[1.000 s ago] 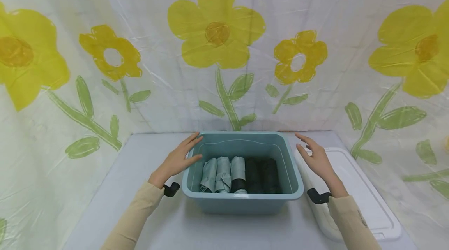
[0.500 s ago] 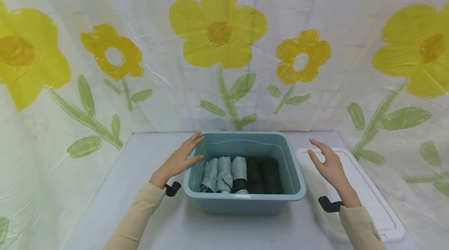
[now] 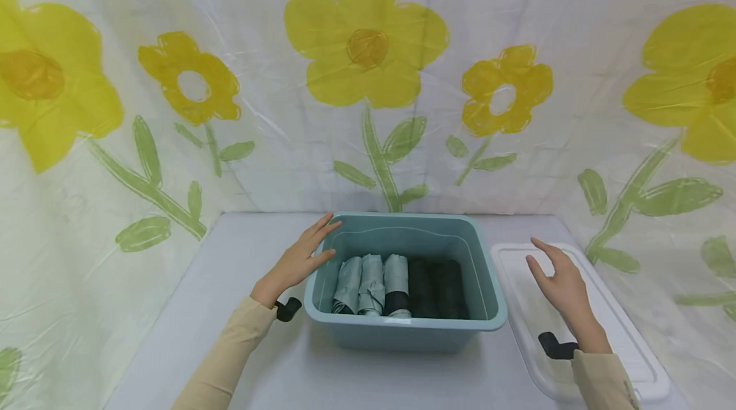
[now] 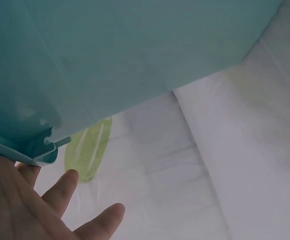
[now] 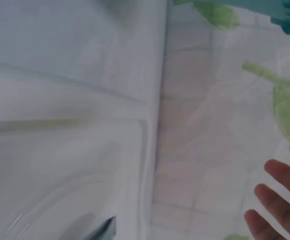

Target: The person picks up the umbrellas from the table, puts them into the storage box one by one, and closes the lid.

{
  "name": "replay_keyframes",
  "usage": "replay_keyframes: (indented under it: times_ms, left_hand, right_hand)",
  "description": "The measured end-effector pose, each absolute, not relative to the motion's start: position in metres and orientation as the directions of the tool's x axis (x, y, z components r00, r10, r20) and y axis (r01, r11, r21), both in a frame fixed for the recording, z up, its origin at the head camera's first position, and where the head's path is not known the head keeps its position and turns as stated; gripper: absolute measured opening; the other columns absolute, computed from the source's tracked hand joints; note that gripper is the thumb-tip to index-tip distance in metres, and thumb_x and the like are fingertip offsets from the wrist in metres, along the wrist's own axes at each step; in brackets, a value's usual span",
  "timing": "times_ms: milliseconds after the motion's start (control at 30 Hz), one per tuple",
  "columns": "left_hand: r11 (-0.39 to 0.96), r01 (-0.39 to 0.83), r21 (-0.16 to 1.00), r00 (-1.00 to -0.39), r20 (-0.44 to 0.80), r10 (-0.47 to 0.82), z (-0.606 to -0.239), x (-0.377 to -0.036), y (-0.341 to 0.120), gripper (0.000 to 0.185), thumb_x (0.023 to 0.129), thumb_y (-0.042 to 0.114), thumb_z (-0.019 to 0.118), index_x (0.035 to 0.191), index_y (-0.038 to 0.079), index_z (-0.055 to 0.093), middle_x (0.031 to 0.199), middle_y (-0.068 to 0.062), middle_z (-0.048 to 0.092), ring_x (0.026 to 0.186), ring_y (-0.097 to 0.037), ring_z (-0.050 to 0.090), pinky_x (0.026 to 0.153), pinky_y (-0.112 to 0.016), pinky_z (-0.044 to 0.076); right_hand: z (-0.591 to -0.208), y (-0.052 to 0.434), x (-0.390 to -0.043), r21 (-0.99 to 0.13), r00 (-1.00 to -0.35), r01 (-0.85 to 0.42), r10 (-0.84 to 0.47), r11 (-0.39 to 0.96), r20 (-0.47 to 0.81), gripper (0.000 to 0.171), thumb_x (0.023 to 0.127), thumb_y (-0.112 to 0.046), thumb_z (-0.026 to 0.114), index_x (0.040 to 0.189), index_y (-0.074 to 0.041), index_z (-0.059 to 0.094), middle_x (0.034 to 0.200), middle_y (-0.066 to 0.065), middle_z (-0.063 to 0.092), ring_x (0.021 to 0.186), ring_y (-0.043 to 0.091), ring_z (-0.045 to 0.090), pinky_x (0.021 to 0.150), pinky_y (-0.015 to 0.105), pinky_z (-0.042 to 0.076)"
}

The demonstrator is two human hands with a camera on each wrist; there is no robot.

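Teal plastic bin standing on a pale grey table, well in front of a backdrop printed with yellow flowers. Inside the bin, a row of rolled cloths: three grey-green rolls toward its left wall, two dark rolls toward its right wall, packed side by side and touching. Left hand laid flat against the bin's left rim, fingers straight and released, gripping nothing; in the left wrist view, same palm pressed up under the rim's lip, fingers spread past the bin's corner. Right hand held apart from the bin's right side, hovering over a white lid lying flat just right of the bin, fingers relaxed and slightly bent, grasping nothing; contact with the lid not clear. In the right wrist view, fingertips in the air beyond the lid's edge. Beige sleeves on both forearms, dark wrist mounts at each cuff.
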State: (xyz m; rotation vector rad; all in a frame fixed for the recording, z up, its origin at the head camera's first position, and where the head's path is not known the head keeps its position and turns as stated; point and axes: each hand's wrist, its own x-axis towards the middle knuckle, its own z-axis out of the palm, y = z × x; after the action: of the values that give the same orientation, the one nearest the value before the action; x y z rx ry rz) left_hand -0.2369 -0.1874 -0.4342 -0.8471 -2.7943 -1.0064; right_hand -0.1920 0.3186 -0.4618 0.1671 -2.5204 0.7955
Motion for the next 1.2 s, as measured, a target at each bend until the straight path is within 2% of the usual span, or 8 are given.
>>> replay_keyframes:
  times_ms: [367, 733, 933, 1033, 1200]
  left_hand:
    - [0.625, 0.527, 0.575, -0.842, 0.256, 0.475, -0.431, -0.238, -0.186, 0.057, 0.097, 0.04, 0.044, 0.147, 0.022, 0.025, 0.156, 0.001, 0.007, 0.142, -0.027, 0.011, 0.106, -0.06, 0.021]
    - [0.58, 0.524, 0.624, -0.84, 0.268, 0.471, -0.435, -0.239, -0.186, 0.055, 0.097, 0.029, 0.047, 0.148, 0.021, 0.025, 0.156, 0.001, 0.006, 0.143, -0.026, 0.008, 0.106, -0.061, 0.018]
    - [0.566, 0.526, 0.635, -0.839, 0.276, 0.47, -0.436, -0.238, -0.185, 0.058, 0.097, 0.035, 0.045, 0.148, 0.018, 0.023, 0.156, -0.002, 0.007, 0.142, -0.027, 0.009, 0.106, -0.061, 0.018]
    - [0.555, 0.533, 0.638, -0.834, 0.287, 0.472, -0.437, -0.238, -0.185, 0.058, 0.097, 0.032, 0.046, 0.148, 0.016, 0.024, 0.156, -0.004, 0.007, 0.142, -0.03, 0.01, 0.105, -0.063, 0.018]
    - [0.547, 0.522, 0.654, -0.838, 0.276, 0.471, -0.438, -0.238, -0.185, 0.056, 0.098, 0.029, 0.046, 0.148, 0.017, 0.023, 0.156, -0.002, 0.006, 0.142, -0.029, 0.008, 0.105, -0.063, 0.017]
  right_hand:
    - [-0.474, 0.335, -0.179, -0.478, -0.916, -0.177, 0.034, 0.86, 0.4, 0.049, 0.093, -0.028, 0.055, 0.13, 0.002, 0.048, 0.125, 0.031, 0.048, 0.11, 0.051, 0.044, 0.084, 0.062, 0.035]
    - [-0.489, 0.345, -0.172, -0.435, -0.92, -0.133, 0.053, 0.891, 0.389, 0.041, 0.09, -0.019, 0.059, 0.121, 0.007, 0.053, 0.118, 0.035, 0.05, 0.104, 0.054, 0.045, 0.08, 0.064, 0.037]
    - [-0.496, 0.351, -0.165, -0.404, -0.949, -0.068, 0.065, 0.912, 0.308, 0.049, 0.09, -0.022, 0.058, 0.128, 0.006, 0.046, 0.118, 0.038, 0.046, 0.102, 0.055, 0.045, 0.075, 0.065, 0.039]
    - [-0.499, 0.354, -0.163, -0.386, -0.957, -0.046, 0.07, 0.921, 0.283, 0.051, 0.088, -0.021, 0.06, 0.129, 0.006, 0.045, 0.117, 0.038, 0.046, 0.1, 0.055, 0.046, 0.073, 0.064, 0.04]
    - [-0.503, 0.358, -0.161, -0.368, -0.97, -0.004, 0.086, 0.93, 0.228, 0.049, 0.086, -0.018, 0.061, 0.126, 0.007, 0.046, 0.115, 0.038, 0.046, 0.1, 0.056, 0.046, 0.072, 0.064, 0.041]
